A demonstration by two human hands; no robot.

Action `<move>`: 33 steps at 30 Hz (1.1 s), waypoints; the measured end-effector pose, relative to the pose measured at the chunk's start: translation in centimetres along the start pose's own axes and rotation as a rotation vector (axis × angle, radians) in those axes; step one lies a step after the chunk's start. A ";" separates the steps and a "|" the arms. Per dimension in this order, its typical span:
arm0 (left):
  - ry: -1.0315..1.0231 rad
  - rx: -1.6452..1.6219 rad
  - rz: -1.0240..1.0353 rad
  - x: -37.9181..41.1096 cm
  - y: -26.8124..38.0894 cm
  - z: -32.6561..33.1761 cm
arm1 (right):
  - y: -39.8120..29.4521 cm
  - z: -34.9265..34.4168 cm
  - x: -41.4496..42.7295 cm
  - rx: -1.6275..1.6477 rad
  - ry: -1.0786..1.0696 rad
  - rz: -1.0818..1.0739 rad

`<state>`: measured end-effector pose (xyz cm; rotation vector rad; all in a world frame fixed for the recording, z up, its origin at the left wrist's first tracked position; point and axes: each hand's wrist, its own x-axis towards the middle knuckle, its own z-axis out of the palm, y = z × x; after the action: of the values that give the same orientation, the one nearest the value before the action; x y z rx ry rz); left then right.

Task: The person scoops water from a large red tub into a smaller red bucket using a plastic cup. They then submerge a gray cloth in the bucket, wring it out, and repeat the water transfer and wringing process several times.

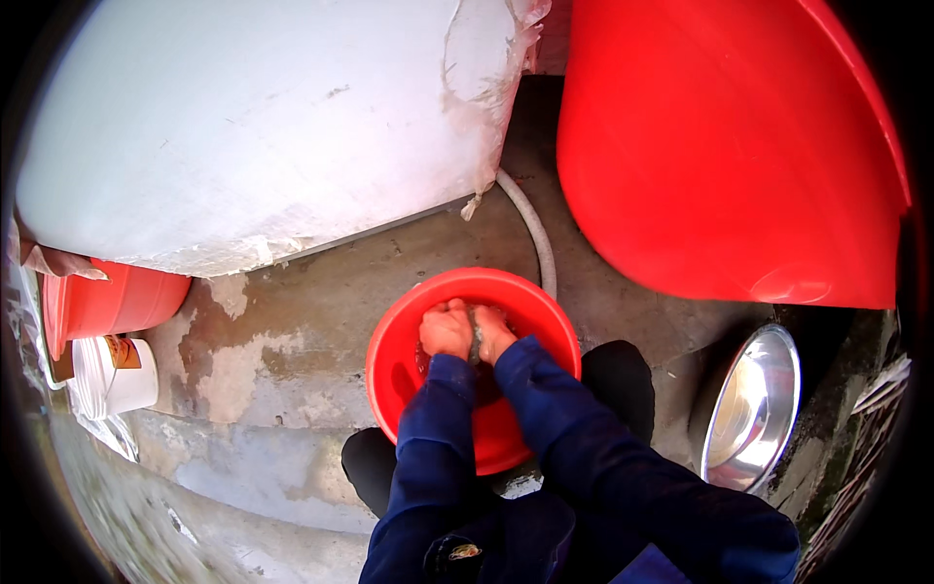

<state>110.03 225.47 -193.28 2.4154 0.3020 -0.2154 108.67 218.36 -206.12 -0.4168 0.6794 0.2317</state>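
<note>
A round red plastic basin (467,442) rests on the concrete floor before me, between my knees. Both hands are down inside it, close together. My left hand (445,330) is curled into a fist. Beside it, my right hand (493,332) is bent with its fingers turned down and mostly hidden. A strip of dark grey, wet-looking material (476,344) shows between the two hands, and they seem to grip it. What it is I cannot make out. Dark blue sleeves cover my forearms and hide part of the basin.
A large white box-like body (277,131) with torn plastic film stands ahead. A grey hose (536,233) runs behind the basin. To the right are a big red tub (730,160) and a tilted steel basin (751,416); leftward, a red bucket (139,299) and white pail (135,376).
</note>
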 end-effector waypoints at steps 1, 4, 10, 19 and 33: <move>-0.002 0.007 -0.037 0.8 -1.5 0.5 | 0.5 -0.2 0.3 -0.365 0.350 -0.292; -0.008 0.010 -0.014 1.9 -8.2 2.5 | -1.0 6.4 -4.8 -0.662 0.639 -0.215; 0.115 0.274 -0.035 0.3 -12.2 9.3 | 1.3 0.9 -3.8 -0.915 0.652 0.021; -0.264 0.004 0.115 -2.3 0.0 0.4 | -2.3 0.0 -3.7 0.090 -0.196 0.131; -0.059 0.076 -0.026 0.8 -7.3 3.2 | -0.2 3.2 -5.1 -0.842 0.691 -0.188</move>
<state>108.55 228.90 -200.31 2.4758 0.3041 -0.3145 106.70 219.24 -200.48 -1.4016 1.2012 0.1848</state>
